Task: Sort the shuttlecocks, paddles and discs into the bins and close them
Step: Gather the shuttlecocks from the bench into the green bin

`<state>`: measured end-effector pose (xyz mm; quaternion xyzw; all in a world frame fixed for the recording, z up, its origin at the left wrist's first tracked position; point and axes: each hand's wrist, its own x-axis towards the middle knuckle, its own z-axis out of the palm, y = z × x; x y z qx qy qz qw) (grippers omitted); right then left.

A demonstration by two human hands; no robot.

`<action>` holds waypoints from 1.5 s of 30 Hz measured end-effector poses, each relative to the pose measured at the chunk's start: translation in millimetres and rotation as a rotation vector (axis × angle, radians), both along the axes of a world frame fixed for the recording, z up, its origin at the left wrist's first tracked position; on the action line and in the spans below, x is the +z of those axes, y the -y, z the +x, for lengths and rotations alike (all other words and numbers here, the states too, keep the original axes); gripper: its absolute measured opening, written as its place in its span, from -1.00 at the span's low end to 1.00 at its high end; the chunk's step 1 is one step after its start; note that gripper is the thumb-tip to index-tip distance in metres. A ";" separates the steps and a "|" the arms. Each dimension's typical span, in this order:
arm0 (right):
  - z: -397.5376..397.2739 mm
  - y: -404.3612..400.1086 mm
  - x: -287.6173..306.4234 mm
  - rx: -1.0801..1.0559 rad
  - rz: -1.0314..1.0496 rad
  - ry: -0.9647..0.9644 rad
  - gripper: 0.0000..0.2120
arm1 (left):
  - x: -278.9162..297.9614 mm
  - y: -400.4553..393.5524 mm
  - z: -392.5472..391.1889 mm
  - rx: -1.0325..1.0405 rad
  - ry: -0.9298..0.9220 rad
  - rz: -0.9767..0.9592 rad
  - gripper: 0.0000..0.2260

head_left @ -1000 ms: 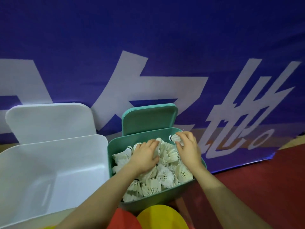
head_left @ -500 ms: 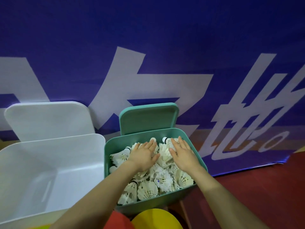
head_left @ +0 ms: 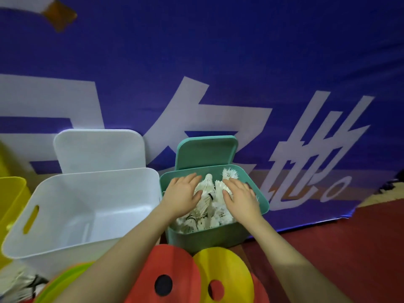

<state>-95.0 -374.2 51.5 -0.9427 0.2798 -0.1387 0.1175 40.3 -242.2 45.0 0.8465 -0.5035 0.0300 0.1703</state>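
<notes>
A teal bin (head_left: 218, 237) stands against the banner, heaped with several white shuttlecocks (head_left: 207, 189). Its teal lid (head_left: 205, 153) leans upright behind it. My left hand (head_left: 182, 195) lies flat on the left side of the pile, fingers straight. My right hand (head_left: 241, 196) presses flat on the right side in the same way. One shuttlecock (head_left: 229, 173) sticks up above the far rim. A red disc (head_left: 168, 274) and a yellow disc (head_left: 225, 274), each with a centre hole, lie in front of the bin. A green disc (head_left: 63, 281) shows at lower left.
A large white bin (head_left: 91, 206) stands open left of the teal one, its white lid (head_left: 98, 149) propped behind. A yellow bin (head_left: 11, 197) is at the far left edge. A blue banner (head_left: 218, 73) forms the backdrop. Red floor (head_left: 349, 248) stretches to the right.
The view has shifted, showing more floor and the discs below. Both hands have spread apart and pushed down on the shuttlecocks, which now stick up between them.
</notes>
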 end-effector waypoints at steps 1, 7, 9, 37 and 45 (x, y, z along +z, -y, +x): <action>-3.8 -11.3 0.6 0.006 -0.002 0.020 -0.60 | 0.6 -9.1 -2.1 -0.008 0.008 -0.009 -0.55; -22.6 -75.6 -5.6 0.023 0.029 0.092 -0.65 | 3.4 -73.5 -18.3 -0.047 0.024 -0.038 -0.53; -24.6 -96.1 -7.2 0.030 0.042 0.105 -0.65 | 6.4 -98.2 -23.9 -0.030 0.025 -0.053 -0.55; 5.1 -373.9 -14.5 0.682 0.164 0.085 -0.65 | -1.9 -446.2 -102.2 0.654 -0.012 0.073 -0.43; 79.4 -471.7 -31.5 0.783 0.201 0.035 -0.65 | -21.1 -549.3 -43.4 0.736 0.000 0.032 -0.48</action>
